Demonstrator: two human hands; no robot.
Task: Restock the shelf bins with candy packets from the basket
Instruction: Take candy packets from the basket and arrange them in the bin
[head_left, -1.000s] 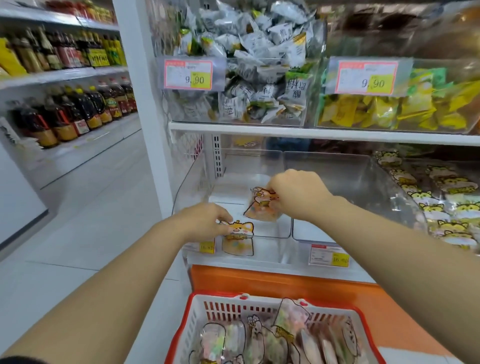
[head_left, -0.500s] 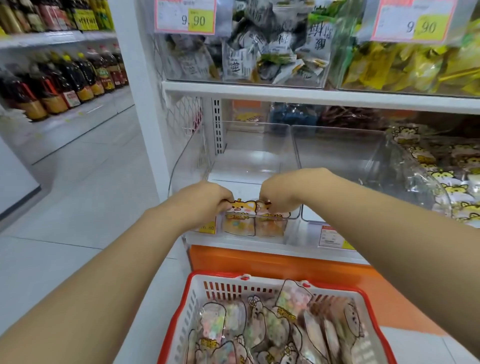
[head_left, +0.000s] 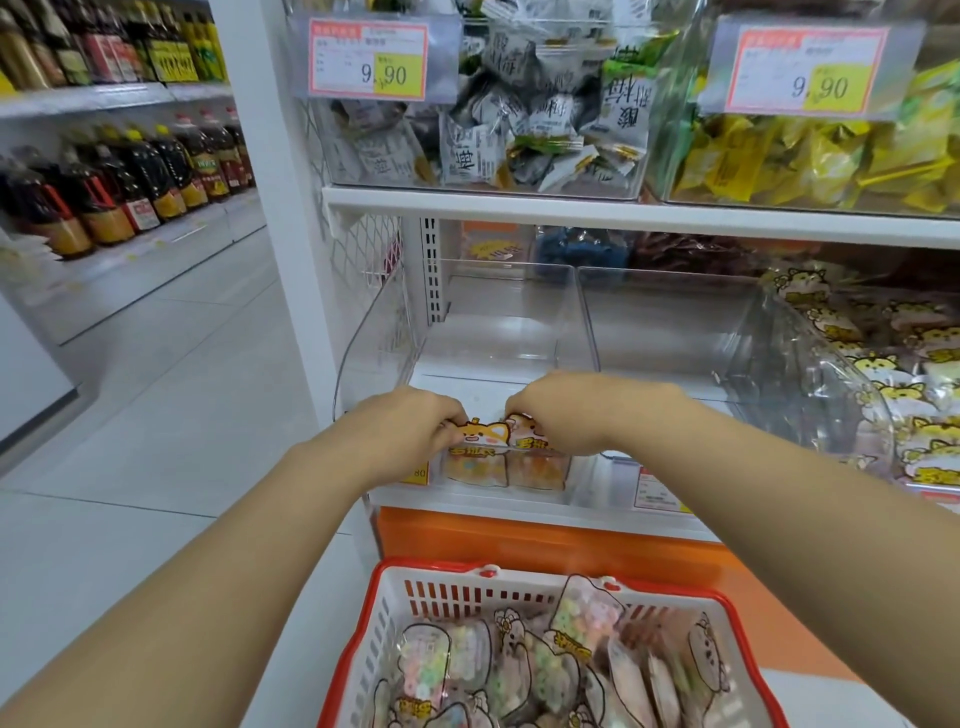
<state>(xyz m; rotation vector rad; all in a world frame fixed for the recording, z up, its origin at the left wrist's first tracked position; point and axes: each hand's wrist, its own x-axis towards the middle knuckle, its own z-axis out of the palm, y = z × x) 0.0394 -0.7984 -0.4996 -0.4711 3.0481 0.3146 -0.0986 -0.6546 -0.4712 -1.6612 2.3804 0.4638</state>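
While the left packet and right packet stand side by side at the front of the clear bin on the shelf, we pinch their tops, left hand and right hand curled, one on each; more packets fill the basket below.

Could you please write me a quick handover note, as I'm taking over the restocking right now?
Left hand pinches the top of the left candy packet; right hand grips the right candy packet.
Both packets stand upright, side by side, at the front of the left clear bin.
Done: two packets in, not yet released.
Left: the basket holds many more; the middle clear bin shows no packets.
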